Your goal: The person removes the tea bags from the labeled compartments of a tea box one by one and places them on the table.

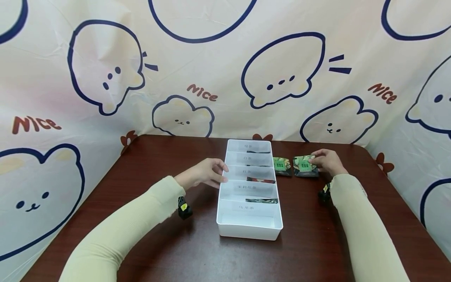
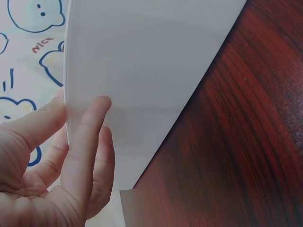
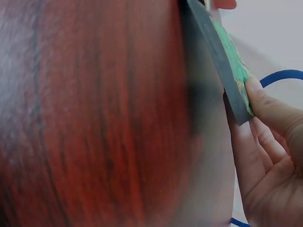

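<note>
A long white divided box [image 1: 250,233] stands on the table, with printed labels on its sections. My left hand [image 1: 208,172] is at its left side and holds the rim, one finger at the edge and others against the outer wall [image 2: 151,61]. My right hand [image 1: 327,161] pinches a green and black packet [image 1: 304,166] at its right edge. In the right wrist view the thumb of the right hand [image 3: 274,142] presses the packet's green face [image 3: 234,61], with fingers behind its dark back. The packet is tilted there.
A second green and black packet [image 1: 282,167] lies right against the box's right side. Inside the box, slim packets stand in several sections, among them a red one [image 1: 260,180] and a dark green one [image 1: 261,201]. A patterned cloth [image 1: 225,70] hangs behind the brown table [image 1: 162,250].
</note>
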`<state>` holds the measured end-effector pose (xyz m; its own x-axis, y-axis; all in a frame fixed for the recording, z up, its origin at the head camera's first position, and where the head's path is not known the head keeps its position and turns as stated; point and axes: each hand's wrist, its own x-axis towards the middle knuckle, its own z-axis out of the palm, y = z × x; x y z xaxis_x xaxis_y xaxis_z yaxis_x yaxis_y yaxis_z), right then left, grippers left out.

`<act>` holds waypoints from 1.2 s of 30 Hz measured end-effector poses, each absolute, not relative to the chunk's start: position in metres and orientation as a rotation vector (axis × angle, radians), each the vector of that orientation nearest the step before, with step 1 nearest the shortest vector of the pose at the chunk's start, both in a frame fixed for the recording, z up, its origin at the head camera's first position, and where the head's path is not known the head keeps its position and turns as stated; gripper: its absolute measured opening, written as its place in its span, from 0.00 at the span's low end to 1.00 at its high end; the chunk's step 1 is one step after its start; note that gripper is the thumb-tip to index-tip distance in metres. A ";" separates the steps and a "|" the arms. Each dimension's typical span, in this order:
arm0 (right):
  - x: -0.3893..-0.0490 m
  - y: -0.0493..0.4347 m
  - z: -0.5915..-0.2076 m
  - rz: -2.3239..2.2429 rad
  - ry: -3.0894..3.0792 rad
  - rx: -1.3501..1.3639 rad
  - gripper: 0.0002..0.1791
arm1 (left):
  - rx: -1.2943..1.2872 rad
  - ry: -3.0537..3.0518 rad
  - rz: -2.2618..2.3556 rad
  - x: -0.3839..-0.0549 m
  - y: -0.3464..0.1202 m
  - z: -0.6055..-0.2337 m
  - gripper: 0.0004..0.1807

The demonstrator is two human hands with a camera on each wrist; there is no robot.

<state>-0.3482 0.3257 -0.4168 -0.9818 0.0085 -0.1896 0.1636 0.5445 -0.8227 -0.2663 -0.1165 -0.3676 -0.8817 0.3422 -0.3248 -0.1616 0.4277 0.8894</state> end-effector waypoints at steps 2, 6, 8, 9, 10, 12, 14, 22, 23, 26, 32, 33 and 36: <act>-0.348 0.324 -0.418 -1.384 2.630 0.144 0.25 | 0.153 2.224 1.458 -0.266 -0.117 -0.367 0.18; -0.347 0.322 -0.419 -1.324 2.668 0.160 0.23 | 0.153 2.223 1.456 -0.266 -0.117 -0.368 0.19; -0.347 0.322 -0.420 -1.295 2.692 0.162 0.21 | 0.153 2.226 1.454 -0.266 -0.116 -0.368 0.19; -0.347 0.321 -0.419 -1.286 2.700 0.160 0.21 | 0.150 2.226 1.456 -0.266 -0.117 -0.368 0.19; -0.346 0.321 -0.419 -1.279 2.709 0.156 0.21 | 0.148 2.225 1.458 -0.266 -0.116 -0.368 0.19; -0.346 0.320 -0.418 -1.264 2.721 0.152 0.20 | 0.145 2.223 1.462 -0.267 -0.117 -0.368 0.19; -0.346 0.319 -0.417 -1.258 2.721 0.165 0.20 | 0.143 2.221 1.462 -0.268 -0.117 -0.369 0.20; -0.345 0.314 -0.417 -1.267 2.707 0.189 0.22 | 0.151 2.222 1.454 -0.268 -0.117 -0.369 0.20; -0.344 0.314 -0.417 -1.271 2.704 0.191 0.22 | 0.150 2.222 1.454 -0.267 -0.117 -0.368 0.20; -0.344 0.313 -0.416 -1.270 2.699 0.185 0.22 | 0.152 2.224 1.453 -0.267 -0.117 -0.368 0.20; -0.345 0.314 -0.419 -1.261 2.688 0.188 0.24 | 0.149 2.232 1.447 -0.267 -0.116 -0.369 0.19; -0.345 0.315 -0.420 -1.260 2.688 0.192 0.24 | 0.149 2.232 1.447 -0.267 -0.116 -0.369 0.19; -0.347 0.315 -0.421 -1.263 2.684 0.204 0.24 | 0.147 2.229 1.448 -0.266 -0.116 -0.368 0.20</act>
<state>-0.3466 0.3151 -0.4214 -0.9765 0.0520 -0.2089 0.1941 0.6323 -0.7500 -0.2664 -0.1164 -0.3682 -0.8816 0.3380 -0.3295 -0.1637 0.4359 0.8850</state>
